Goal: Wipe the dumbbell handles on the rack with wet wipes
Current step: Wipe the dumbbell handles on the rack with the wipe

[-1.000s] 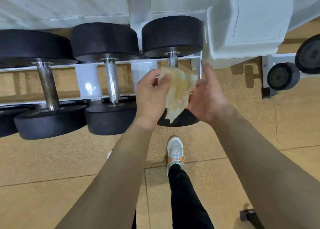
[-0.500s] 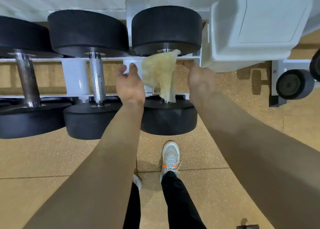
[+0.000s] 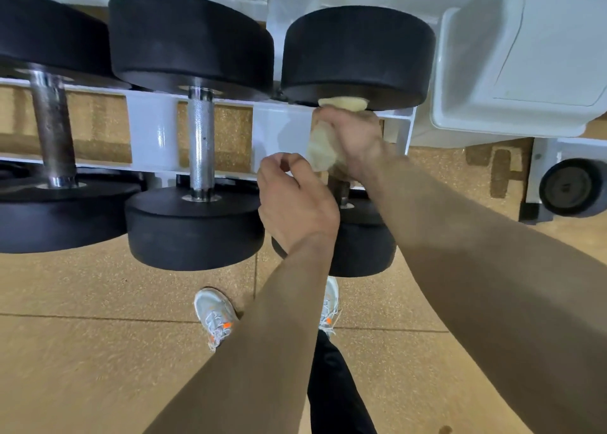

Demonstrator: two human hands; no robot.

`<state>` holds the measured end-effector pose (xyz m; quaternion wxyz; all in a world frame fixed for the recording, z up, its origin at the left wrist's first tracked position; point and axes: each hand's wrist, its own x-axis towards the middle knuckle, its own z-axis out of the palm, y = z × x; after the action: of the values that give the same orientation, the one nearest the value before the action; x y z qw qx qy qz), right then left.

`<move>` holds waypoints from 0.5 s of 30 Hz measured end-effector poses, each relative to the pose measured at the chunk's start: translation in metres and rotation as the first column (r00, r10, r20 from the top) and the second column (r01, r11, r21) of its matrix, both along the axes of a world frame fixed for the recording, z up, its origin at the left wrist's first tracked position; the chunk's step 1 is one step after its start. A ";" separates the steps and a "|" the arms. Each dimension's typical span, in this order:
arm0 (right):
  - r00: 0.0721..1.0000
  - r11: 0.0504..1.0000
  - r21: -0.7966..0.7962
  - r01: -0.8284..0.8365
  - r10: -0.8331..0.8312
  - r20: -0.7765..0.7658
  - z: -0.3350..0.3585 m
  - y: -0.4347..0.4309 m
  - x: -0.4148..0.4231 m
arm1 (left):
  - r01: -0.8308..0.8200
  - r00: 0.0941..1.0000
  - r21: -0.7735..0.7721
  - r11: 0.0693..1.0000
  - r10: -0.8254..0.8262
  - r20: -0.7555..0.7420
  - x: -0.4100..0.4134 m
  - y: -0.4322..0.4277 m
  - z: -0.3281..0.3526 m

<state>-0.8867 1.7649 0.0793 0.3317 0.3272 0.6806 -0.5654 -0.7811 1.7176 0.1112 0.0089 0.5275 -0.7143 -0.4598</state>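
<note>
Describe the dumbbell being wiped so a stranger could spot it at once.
Start at the white rack holding a row of black dumbbells. Go to its right end, next to the white bin: the last dumbbell there is the one. Unlike its neighbours' bare metal handles, its handle is wrapped in a yellowish wipe gripped by the right hand.

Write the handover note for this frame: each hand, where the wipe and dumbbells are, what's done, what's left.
Right hand grips the wet wipe wrapped round the rightmost handle, right under the far head.
Left hand is loosely curled, holds nothing, beside the wipe's lower end.
Three dumbbells lie across the white rack.
Done: the wipe is on the rightmost handle; its near part shows bare.
Left: finish it; the middle handle and left handle carry no wipe, and whether they are already wiped cannot be told.
</note>
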 end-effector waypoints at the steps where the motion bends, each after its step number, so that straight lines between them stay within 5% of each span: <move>1: 1.000 0.993 -0.113 0.019 -0.017 0.018 -0.004 0.004 -0.002 | 0.003 1.000 -0.002 1.000 -0.003 0.003 0.000 0.000 0.000; 5: 0.989 0.864 -0.504 0.017 0.059 0.134 -0.022 0.025 -0.008 | 0.023 1.000 0.007 1.000 -0.023 0.007 0.000 0.002 0.000; 8: 0.975 0.761 -0.645 0.064 0.092 0.205 -0.035 0.031 -0.005 | 0.056 0.998 -0.001 0.998 -0.056 0.019 -0.001 0.001 0.001; 12: 0.973 0.870 -0.483 -0.097 0.184 0.137 -0.020 0.037 0.005 | 0.049 0.999 -0.006 0.999 -0.049 0.017 -0.002 0.002 0.005; 15: 0.952 0.951 -0.064 -0.304 0.305 0.011 -0.007 0.027 0.016 | 0.051 0.999 -0.010 0.999 -0.051 0.017 -0.002 0.003 0.008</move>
<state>-0.8709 1.7916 0.0722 0.4317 0.2138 0.7018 -0.5247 -0.7833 1.7206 0.1192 -0.0062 0.5129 -0.7301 -0.4515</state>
